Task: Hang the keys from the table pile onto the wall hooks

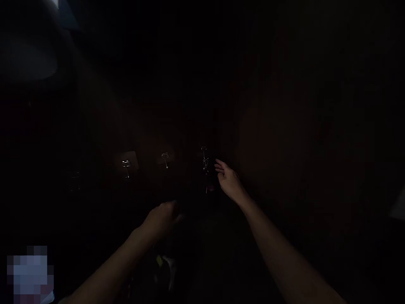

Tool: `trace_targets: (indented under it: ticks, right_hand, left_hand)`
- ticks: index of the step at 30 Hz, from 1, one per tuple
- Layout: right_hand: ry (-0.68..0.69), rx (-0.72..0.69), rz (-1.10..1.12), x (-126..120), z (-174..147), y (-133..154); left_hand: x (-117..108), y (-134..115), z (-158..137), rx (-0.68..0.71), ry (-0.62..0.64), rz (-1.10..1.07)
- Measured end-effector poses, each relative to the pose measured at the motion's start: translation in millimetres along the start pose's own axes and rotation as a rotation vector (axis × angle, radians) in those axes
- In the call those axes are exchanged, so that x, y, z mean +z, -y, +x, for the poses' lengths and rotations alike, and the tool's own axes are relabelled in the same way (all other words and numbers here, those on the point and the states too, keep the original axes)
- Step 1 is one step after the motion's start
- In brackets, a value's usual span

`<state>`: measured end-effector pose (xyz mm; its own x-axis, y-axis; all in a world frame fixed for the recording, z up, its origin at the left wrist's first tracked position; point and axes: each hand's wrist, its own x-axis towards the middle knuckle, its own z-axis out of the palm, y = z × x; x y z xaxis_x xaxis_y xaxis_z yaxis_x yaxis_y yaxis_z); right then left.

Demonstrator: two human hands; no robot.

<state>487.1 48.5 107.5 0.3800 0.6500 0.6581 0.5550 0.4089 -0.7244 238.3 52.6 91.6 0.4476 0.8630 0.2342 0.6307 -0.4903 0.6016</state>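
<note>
The scene is very dark. My right hand (229, 179) is raised with its fingers stretched out and apart, just right of a metal hook (203, 150) from which a bunch of small shiny things (205, 164), perhaps keys, hangs. No contact between them is visible. Lower and to the left, my left hand (163, 215) is closed, its fingers curled and partly lost in shadow. Beneath it show a pale curved strip (171, 272) and a small yellow-green piece (159, 261); whether they hang from this hand cannot be told.
Left of the hanging bunch are two more metal hooks, a middle one (165, 159) and a brighter one on a pale square backing (131, 159). A rounded grey shape (28, 59) is at upper left. A pixelated pale patch (30, 276) covers the lower left corner.
</note>
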Motion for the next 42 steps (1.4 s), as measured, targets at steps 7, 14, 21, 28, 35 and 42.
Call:
trace_targets:
  ticks: [7, 14, 21, 28, 35, 42]
  right_hand:
    - [0.12, 0.15, 0.092, 20, -1, -5]
    - [0.129, -0.151, -0.263, -16, -2, 16]
    - [0.054, -0.288, -0.48, -22, 17, 48]
    - [0.154, -0.299, -0.537, -10, 37, 38]
    - [0.19, -0.134, -0.363, -12, 51, 43]
    - [0.165, -0.186, -0.296, -6, 22, 38]
  left_hand:
    - [37, -78, 77, 0.108, -0.169, -0.506]
    - [59, -99, 92, -0.023, -0.041, -0.87]
    - [57, -99, 94, -0.047, -0.005, -1.071]
    - [52, -101, 97, -0.048, 0.122, -1.154]
    - [20, -111, 89, -0.085, 0.259, -1.386]
    - [77, -18, 21, -0.203, 0.267, -0.805]
